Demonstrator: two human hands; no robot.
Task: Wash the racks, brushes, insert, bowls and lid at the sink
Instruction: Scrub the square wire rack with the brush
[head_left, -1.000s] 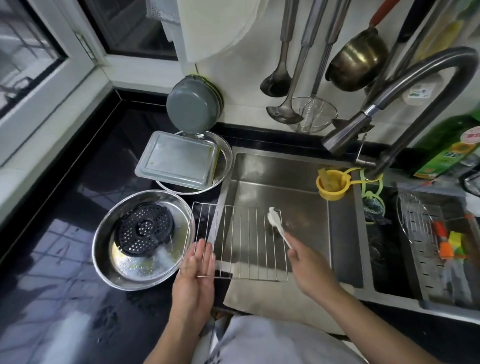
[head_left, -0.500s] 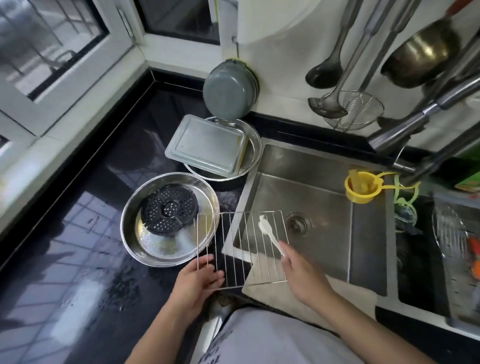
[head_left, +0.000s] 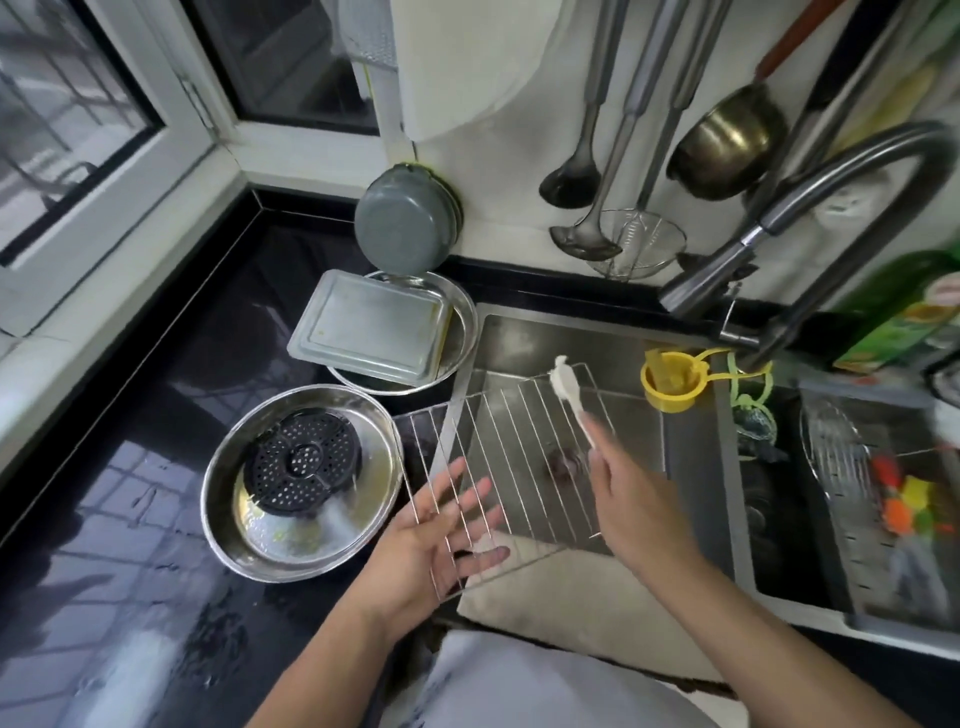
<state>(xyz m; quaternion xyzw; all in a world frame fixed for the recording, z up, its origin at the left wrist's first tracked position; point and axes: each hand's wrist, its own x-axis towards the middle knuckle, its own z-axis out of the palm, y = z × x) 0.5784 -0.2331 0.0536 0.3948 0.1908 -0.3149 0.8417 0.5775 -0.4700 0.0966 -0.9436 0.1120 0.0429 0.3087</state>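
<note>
Now wire rack (head_left: 524, 457) on spread left hand (head_left: 431, 540), right hand (head_left: 631, 499) gripping brush (head_left: 569, 389)

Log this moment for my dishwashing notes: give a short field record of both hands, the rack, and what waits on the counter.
left hand: fingers spread flat under the wire rack, supporting its near corner
right hand: grips white brush, bristles at the rack's far edge
rack position: tilted over the sink
counter: black perforated insert in steel bowl; rectangular tray on a second bowl
faucet: no water visible
</note>
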